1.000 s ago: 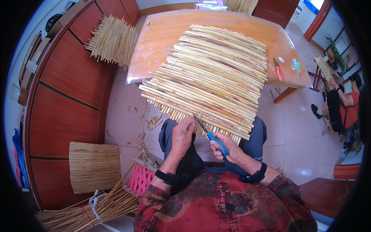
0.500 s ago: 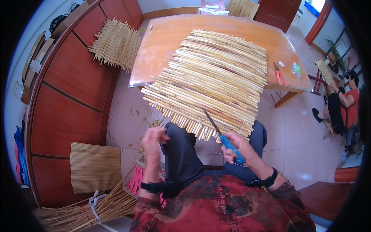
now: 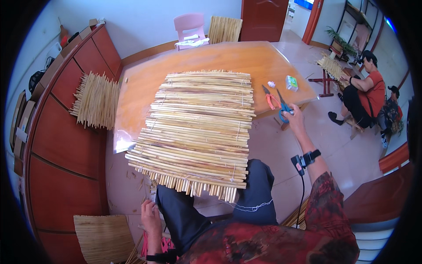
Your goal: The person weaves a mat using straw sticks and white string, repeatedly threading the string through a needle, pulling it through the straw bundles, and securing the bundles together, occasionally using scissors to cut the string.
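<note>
A mat of pale reed sticks bound with thin wire or thread [image 3: 198,127] slopes from the table onto my knees. At the table's right edge my right hand [image 3: 295,118] grips blue-handled scissors [image 3: 286,108], their blades pointing up and away, beside red-handled pliers [image 3: 271,100]. Low by my left thigh hangs my left hand [image 3: 150,216], fingers loosely bent and apart, with nothing visible in them. A thin pale strand [image 3: 252,207] runs from the mat's near edge across my right thigh.
On the orange table [image 3: 132,92] lie a small green-and-white box [image 3: 291,83] and a crumpled white scrap [image 3: 271,84]. Red cabinets [image 3: 63,145] line the left, with stick mats [image 3: 96,99] leaning there. A co-worker in red [image 3: 373,90] sits at right. A pink chair [image 3: 190,26] stands behind the table.
My right hand has carried the scissors from above my right knee out to the table's right edge by the pliers. My left hand has dropped lower. The view has shifted.
</note>
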{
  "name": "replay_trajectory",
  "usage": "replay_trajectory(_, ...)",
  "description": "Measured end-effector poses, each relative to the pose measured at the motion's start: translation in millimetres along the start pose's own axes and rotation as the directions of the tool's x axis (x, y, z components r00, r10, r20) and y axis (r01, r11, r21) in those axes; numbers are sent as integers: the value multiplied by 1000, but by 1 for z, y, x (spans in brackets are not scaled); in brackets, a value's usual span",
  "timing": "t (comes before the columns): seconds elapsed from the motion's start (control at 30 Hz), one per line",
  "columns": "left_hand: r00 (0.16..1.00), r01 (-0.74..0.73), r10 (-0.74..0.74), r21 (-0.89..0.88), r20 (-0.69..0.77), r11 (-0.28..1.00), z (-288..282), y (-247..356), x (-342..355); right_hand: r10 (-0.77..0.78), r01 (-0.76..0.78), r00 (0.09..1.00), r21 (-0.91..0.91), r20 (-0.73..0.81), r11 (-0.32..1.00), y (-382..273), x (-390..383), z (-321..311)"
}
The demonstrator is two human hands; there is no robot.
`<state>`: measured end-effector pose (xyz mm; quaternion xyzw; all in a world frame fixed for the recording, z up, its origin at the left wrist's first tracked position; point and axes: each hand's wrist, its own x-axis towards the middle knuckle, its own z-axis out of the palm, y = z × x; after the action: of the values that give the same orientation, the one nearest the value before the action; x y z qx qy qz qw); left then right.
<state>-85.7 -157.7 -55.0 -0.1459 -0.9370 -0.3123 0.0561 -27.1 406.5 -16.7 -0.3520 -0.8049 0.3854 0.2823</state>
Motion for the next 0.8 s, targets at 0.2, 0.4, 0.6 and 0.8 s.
replay_trajectory(0.2,995,-96,95,53,35,994,19,44,-3,-136,86,987,-434,-85,897,44,74,11)
replay_trajectory(0.4,999,-14,14,10,-37,1000,42,45,-8,-100,64,994,-465,-53,883,67,111,22)
replay_trajectory(0.6,1000,13,-12,22,-15,1000,40,53,-6,-164,74,982,-614,-93,786,66,113,32)
replay_trajectory(0.8,998,-43,43,-10,-43,999,43,49,-1,-172,175,984,-151,37,973,37,74,19)
